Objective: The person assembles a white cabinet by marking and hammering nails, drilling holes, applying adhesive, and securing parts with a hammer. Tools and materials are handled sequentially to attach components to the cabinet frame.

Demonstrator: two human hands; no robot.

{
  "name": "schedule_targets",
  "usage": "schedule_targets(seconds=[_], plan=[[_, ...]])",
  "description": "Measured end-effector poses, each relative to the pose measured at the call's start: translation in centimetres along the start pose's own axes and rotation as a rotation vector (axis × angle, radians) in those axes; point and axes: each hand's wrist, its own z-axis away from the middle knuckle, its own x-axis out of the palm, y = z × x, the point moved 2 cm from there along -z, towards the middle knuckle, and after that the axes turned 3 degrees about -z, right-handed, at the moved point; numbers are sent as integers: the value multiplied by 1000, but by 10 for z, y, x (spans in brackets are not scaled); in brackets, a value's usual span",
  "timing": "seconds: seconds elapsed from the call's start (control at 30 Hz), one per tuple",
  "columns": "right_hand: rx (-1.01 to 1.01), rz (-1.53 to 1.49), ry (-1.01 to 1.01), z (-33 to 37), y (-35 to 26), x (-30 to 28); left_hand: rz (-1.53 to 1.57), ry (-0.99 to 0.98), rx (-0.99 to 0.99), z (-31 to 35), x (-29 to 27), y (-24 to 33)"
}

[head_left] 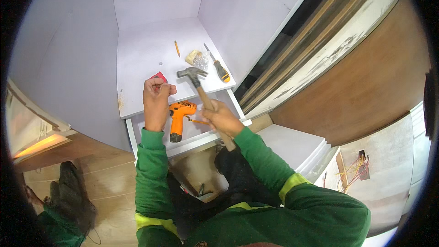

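Looking down on a white shelf (pixel 141 50) in a cabinet, with an open drawer (pixel 196 138) jutting out beneath the shelf's front edge. A person in green sleeves works over both.

The right hand (pixel 224 118) wraps its fingers around the wooden handle of a hammer (pixel 205 97). The hammer slants: its metal head is over the shelf's front edge, right of the middle, and the handle's end reaches past the drawer front.

The left hand (pixel 157 103) is raised at the shelf's front edge, toward the front left corner. Its fingers are curled; I cannot tell whether thumb and fingertips meet or pinch something small. A red object (pixel 160 76) shows just behind them, partly hidden; whether they touch it is unclear.

Along the shelf's right edge lies a screwdriver (pixel 221 71), its handle near the front right corner. Just left of its shaft is a clear bag (pixel 200 61). A yellow pencil (pixel 177 49) lies farther back, nearer the middle.

Inside the drawer, between the forearms, is an orange drill (pixel 178 120). A thin yellow stick (pixel 197 121) lies beside it, toward the right hand.

At lower left, another person's green sleeve (pixel 59 226) shows.
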Motion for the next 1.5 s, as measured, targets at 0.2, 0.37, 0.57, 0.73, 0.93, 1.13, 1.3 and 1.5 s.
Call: schedule_targets(seconds=[0.2, 0.37, 0.57, 0.73, 0.93, 1.13, 1.3, 1.5], plan=[[-69, -44, 138, 128, -49, -51, 252, -64, -35, 18, 21, 4], [-29, 86, 223, 223, -62, -92, 609, -191, 5, 1, 106, 27], [-88, 111, 419, 294, -85, -118, 766, -251, -21, -59, 232, 58], [-161, 190, 512, 328, -120, -136, 667, -172, 64, -99, 283, 86], [-208, 300, 593, 351, -144, -156, 647, -97, 241, -121, 326, 88], [-321, 521, 600, 338, -193, -161, 570, 23, 280, -124, 347, 78], [-388, 617, 631, 332, -222, -169, 508, 117, 268, -119, 355, 82], [-459, 596, 711, 322, -242, -176, 564, 119, 299, -121, 357, 79]])
